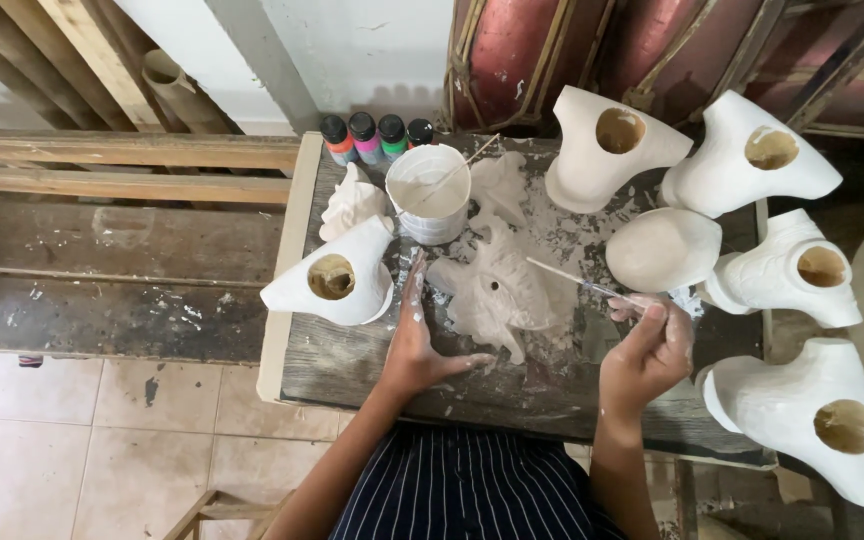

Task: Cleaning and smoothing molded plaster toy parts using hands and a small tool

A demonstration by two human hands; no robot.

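Both hands work at the desk (372, 370): left hand (417, 345) lies flat and spread, touching the white mask (497, 290); right hand (652, 345) pinches a thin brush (577, 283) over it. White figures ring them, the five-o'clock one (812, 415) cut off. At twelve stand a paint tub (430, 195) and four coloured bottles (377, 135), their labels unreadable.

Behind the white paint bucket (429, 195) stand four paint bottles (377, 137); right of the bucket sit several white hollow figures (752, 160); left, a wooden bench (102, 250).

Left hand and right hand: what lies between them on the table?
Head view: the white mask lies between the left hand and the right hand, which holds a thin brush.
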